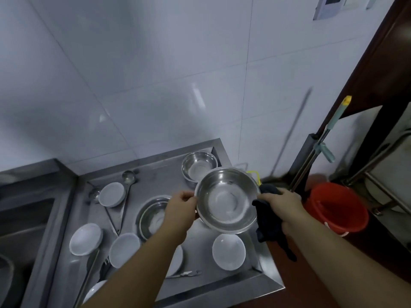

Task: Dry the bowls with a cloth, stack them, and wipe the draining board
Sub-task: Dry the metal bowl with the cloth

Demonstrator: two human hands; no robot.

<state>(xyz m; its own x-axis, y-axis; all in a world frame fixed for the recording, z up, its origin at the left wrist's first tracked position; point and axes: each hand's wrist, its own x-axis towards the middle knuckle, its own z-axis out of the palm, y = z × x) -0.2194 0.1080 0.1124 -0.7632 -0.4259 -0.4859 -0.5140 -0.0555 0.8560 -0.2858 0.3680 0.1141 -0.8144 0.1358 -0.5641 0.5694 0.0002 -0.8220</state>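
Observation:
A steel bowl (226, 200) is held up above the steel draining board (222, 283), tilted toward me. My left hand (181, 208) pinches its left rim. My right hand (281, 206) grips a dark cloth (266, 221) against the bowl's right rim. Two more steel bowls sit on the board: one at the back (199, 166), one in the middle (152, 217) partly behind my left arm. Several white bowls lie around them, such as one at the front right (229, 251) and one at the left (85, 238).
A ladle (128, 177) and other utensils lie among the bowls. A sink (22, 218) is at the left. A red bucket (335, 210) and a mop handle (320, 143) stand on the floor to the right, beside a dark door frame. Tiled wall behind.

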